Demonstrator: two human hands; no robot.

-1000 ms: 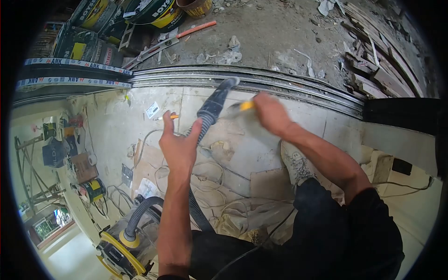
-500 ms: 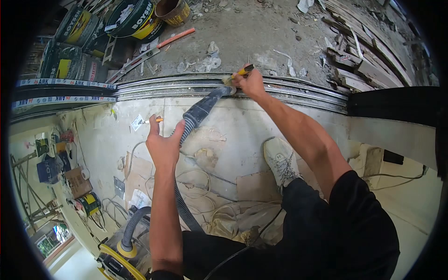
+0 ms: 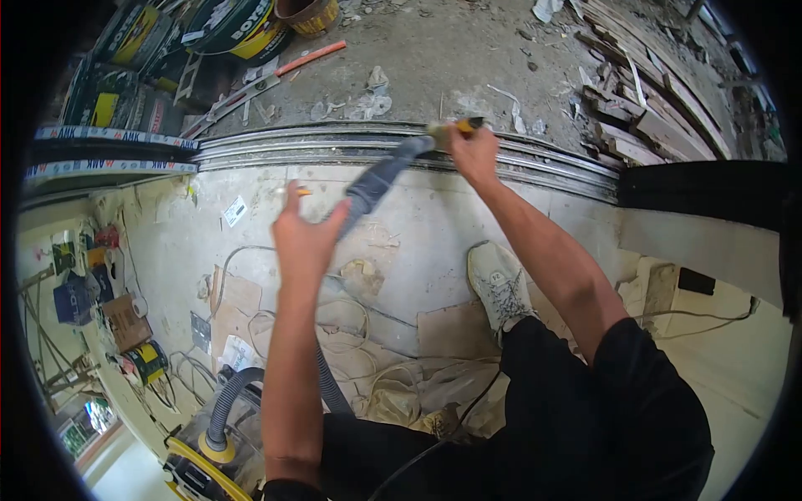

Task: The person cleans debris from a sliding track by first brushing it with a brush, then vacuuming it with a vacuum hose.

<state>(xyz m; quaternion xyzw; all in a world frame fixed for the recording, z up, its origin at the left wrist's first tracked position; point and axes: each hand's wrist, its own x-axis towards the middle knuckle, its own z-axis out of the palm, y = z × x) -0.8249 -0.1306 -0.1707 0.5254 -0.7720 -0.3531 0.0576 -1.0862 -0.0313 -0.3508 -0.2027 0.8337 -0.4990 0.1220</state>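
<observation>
My left hand (image 3: 305, 238) is closed round the dark vacuum hose (image 3: 373, 185), and a small orange-ended tool (image 3: 302, 192) pokes out by its raised fingers. The hose's nozzle lies over the metal sliding-door track (image 3: 276, 150). At the nozzle's tip my right hand (image 3: 474, 154) grips a brush (image 3: 469, 124) with a yellow and black handle. The bristles are blurred and sit on or just above the track. Part of the hose passes behind my left forearm.
Paint buckets (image 3: 242, 33) and an orange bar (image 3: 311, 58) lie beyond the track at upper left. Wooden planks (image 3: 660, 104) are stacked at upper right. A yellow and black vacuum (image 3: 200, 468) stands at lower left. Cables and cardboard (image 3: 455, 332) lie near my shoe (image 3: 499, 280).
The brush and my right hand have moved right along the track. My left hand and the nozzle have shifted right with them, and the view has turned slightly.
</observation>
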